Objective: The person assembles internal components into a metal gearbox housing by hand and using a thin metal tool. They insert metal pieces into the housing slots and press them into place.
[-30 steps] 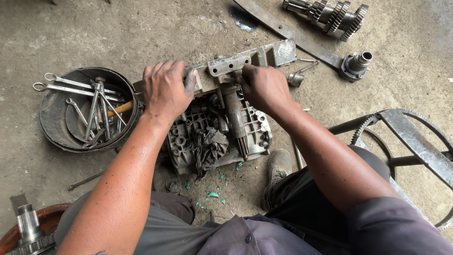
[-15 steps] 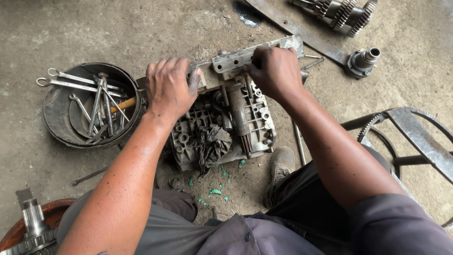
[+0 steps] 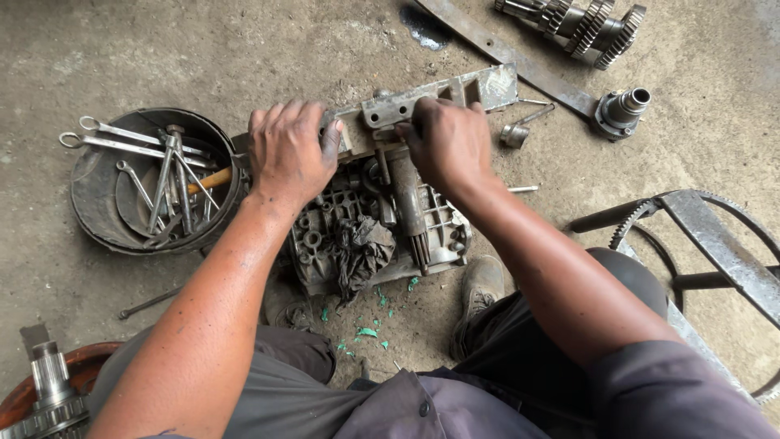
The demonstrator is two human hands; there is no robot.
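A greasy metal gearbox housing (image 3: 439, 232) lies on the concrete floor between my feet, with a dark rag (image 3: 361, 248) tucked inside and a splined shaft (image 3: 410, 215) running down its middle. A long grey bracket-like casting (image 3: 463, 89) lies across its far edge. My left hand (image 3: 288, 150) presses on the left end of that casting and the housing. My right hand (image 3: 443, 142) is closed over the middle of the casting above the shaft.
A round metal pan (image 3: 97, 191) of wrenches sits at left. A gear cluster shaft (image 3: 585, 24), a flat steel bar (image 3: 512, 57) and a small flanged part (image 3: 621, 110) lie at the back right. A metal frame (image 3: 715, 244) stands right; a gear (image 3: 41, 398) is at bottom left.
Both hands have stayed on the casting and housing; the view has shifted slightly, and the hands and casting sit a little lower and nearer in the frame.
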